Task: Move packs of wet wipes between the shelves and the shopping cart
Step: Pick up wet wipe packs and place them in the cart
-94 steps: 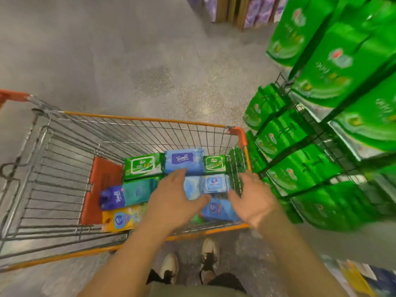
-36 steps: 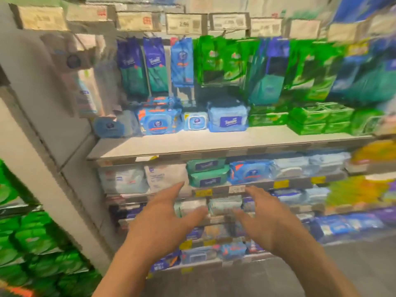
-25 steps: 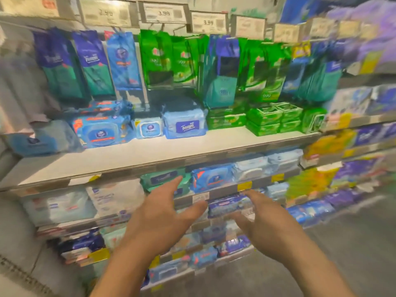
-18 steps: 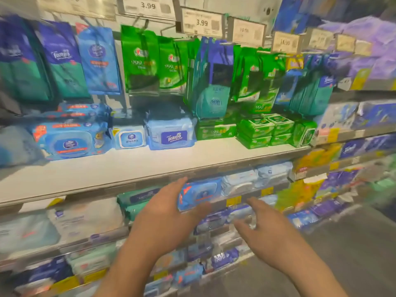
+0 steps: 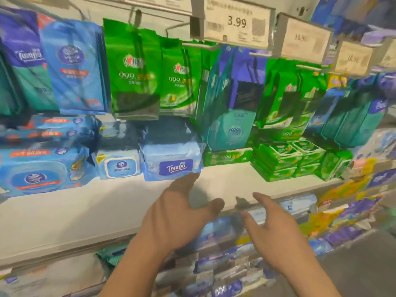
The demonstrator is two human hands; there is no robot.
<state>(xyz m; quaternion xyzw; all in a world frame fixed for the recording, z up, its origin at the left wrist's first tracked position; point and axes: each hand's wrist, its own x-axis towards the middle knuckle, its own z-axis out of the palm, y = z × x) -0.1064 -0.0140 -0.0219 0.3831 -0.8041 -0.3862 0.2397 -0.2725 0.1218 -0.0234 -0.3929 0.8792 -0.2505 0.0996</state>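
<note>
A light-blue Tempo pack of wet wipes [image 5: 172,162] lies on the white shelf [image 5: 85,206], between a small blue-lidded pack [image 5: 119,163] and flat green packs [image 5: 227,156]. My left hand [image 5: 180,213] reaches over the shelf with fingers spread, its fingertips just short of the Tempo pack's lower right corner. My right hand [image 5: 272,230] hovers to its right at the shelf's front edge, fingers straight, holding nothing. The shopping cart is out of view.
Hanging green [image 5: 134,69] and blue [image 5: 75,67] packs fill the hooks above, under price tags [image 5: 235,23]. Stacked green packs [image 5: 287,159] sit right on the shelf, a large blue pack [image 5: 40,170] left. Lower shelves [image 5: 225,260] hold more packs.
I have turned from the cart to the shelves and come closer. Both hands have risen from the lower shelves to the white shelf, the left nearing the Tempo pack.
</note>
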